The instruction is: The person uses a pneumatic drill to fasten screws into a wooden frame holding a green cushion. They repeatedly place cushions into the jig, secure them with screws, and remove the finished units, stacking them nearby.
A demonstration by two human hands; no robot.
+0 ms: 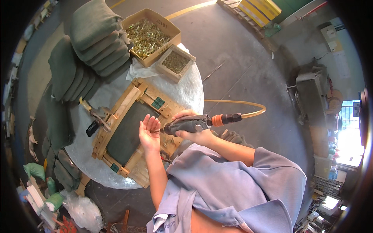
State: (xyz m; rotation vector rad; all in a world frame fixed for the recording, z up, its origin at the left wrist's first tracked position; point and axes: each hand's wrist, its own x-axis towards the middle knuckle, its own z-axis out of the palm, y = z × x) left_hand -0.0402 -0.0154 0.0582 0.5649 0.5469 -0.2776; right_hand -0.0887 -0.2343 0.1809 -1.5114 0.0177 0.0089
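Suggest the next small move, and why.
Probably ease the left hand clear of the nose of the power driver before lowering it to the wooden frame: the right hand grips the driver, its nose points toward the open left hand, and the two look close, though contact can't be made out.

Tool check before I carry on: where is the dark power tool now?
In the head view, the dark power tool is near the centre, held in the right hand, pointing toward the left hand, with the yellow hose to its right.
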